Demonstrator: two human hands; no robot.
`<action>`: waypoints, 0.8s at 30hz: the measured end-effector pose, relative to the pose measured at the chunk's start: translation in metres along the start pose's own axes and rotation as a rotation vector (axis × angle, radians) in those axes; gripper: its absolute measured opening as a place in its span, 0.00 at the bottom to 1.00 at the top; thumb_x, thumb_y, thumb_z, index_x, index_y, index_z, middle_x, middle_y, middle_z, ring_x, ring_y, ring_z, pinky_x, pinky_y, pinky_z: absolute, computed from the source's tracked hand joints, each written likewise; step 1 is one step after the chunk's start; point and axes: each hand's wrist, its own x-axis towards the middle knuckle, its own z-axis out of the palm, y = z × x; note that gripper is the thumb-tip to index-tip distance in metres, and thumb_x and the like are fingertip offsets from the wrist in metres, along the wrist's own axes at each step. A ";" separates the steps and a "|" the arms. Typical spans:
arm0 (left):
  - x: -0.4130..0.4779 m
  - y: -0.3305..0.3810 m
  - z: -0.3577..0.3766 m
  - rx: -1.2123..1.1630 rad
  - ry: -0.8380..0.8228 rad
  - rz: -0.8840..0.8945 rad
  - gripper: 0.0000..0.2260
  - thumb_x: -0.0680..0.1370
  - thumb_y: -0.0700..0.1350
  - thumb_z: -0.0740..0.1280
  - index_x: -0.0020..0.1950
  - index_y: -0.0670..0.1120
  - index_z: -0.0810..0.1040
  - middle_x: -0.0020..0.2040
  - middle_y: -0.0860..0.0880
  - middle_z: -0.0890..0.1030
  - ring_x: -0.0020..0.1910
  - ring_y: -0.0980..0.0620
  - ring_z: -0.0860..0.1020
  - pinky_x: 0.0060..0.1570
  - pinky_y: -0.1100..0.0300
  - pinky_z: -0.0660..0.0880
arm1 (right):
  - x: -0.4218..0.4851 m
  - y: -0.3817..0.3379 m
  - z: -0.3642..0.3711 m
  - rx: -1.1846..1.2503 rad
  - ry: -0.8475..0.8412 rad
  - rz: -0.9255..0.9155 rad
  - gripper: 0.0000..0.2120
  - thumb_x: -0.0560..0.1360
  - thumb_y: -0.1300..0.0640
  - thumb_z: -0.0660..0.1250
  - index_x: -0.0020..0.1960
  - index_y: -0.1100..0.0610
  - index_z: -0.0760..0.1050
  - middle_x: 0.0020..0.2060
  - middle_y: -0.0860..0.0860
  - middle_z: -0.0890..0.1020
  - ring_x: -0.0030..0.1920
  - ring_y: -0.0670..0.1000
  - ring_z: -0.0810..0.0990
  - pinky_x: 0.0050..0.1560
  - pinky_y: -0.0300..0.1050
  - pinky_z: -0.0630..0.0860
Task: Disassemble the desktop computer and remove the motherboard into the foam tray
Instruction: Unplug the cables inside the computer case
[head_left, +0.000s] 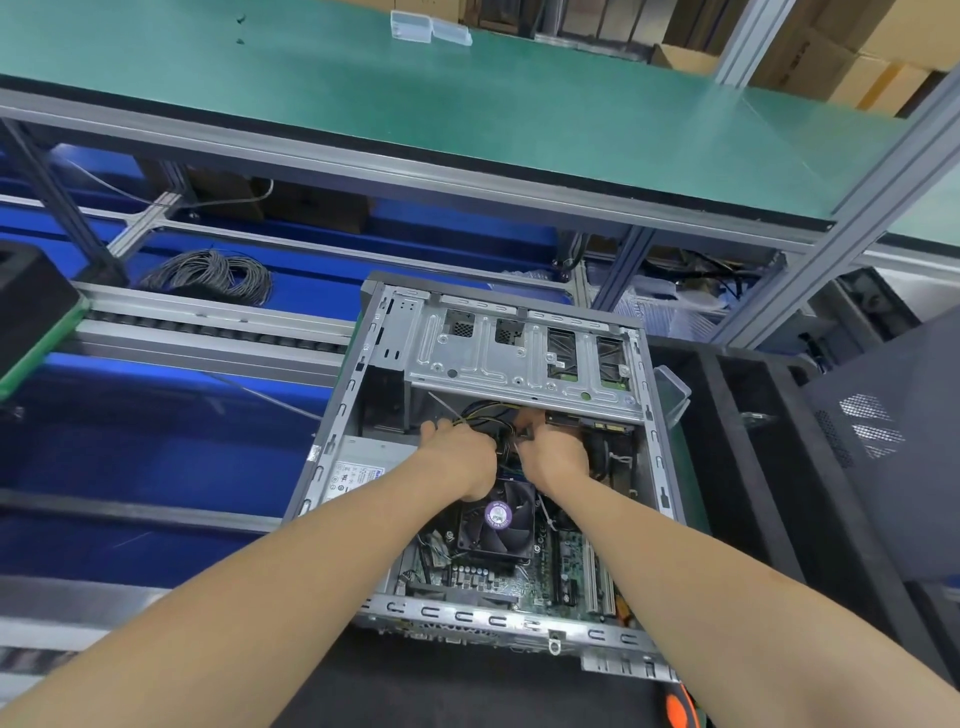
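**Head view: computer case (363, 332) open, motherboard (524, 582) still inside**

You are at the early-to-middle part of the job. The case lies on its side on the dark tabletop (467, 696) with the side cover off. The grey perforated panel (883, 415) leaning at the right is probably that cover. The motherboard sits in the near half of the case, with the CPU fan (496, 517) on top of it, so nothing has gone into a foam tray yet. The black ribbed slab (737, 467) just right of the case may be that tray, but you cannot be sure from here.

Both your hands are deep in the cable bundle (501, 415) under the drive cage (519, 358). Your left hand (460, 454) has its fingers curled into the wires, thumb up. Your right hand (556, 452) pinches a black plug (525, 434) at its fingertips. By the look of it you are freeing connectors.

Still to do, judging from this: unplug the remaining leads, clear them off the board, release the board and lift it out.

As for writing, the power supply (358, 467) carries a white label with a blue logo and rows of marks, and the fan hub has a purple round sticker. Both are too small to read.
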 end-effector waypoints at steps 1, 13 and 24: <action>0.001 0.000 0.000 0.005 -0.001 -0.003 0.31 0.74 0.37 0.63 0.78 0.53 0.67 0.71 0.41 0.71 0.71 0.38 0.65 0.69 0.43 0.61 | 0.000 0.001 0.001 0.007 0.012 0.005 0.19 0.85 0.49 0.58 0.72 0.56 0.71 0.54 0.59 0.81 0.51 0.58 0.79 0.44 0.43 0.70; 0.001 0.000 0.001 0.015 0.024 0.011 0.29 0.75 0.37 0.63 0.76 0.52 0.69 0.70 0.41 0.71 0.70 0.37 0.65 0.70 0.44 0.61 | 0.004 0.002 0.011 0.037 0.108 -0.025 0.15 0.85 0.52 0.59 0.71 0.51 0.73 0.54 0.61 0.82 0.55 0.61 0.81 0.43 0.44 0.71; -0.003 0.001 0.006 0.003 0.100 0.005 0.26 0.77 0.40 0.64 0.76 0.45 0.66 0.69 0.39 0.73 0.70 0.36 0.66 0.69 0.44 0.62 | 0.006 0.005 0.012 0.061 0.128 -0.054 0.15 0.84 0.53 0.59 0.70 0.47 0.71 0.50 0.58 0.83 0.51 0.59 0.82 0.42 0.44 0.72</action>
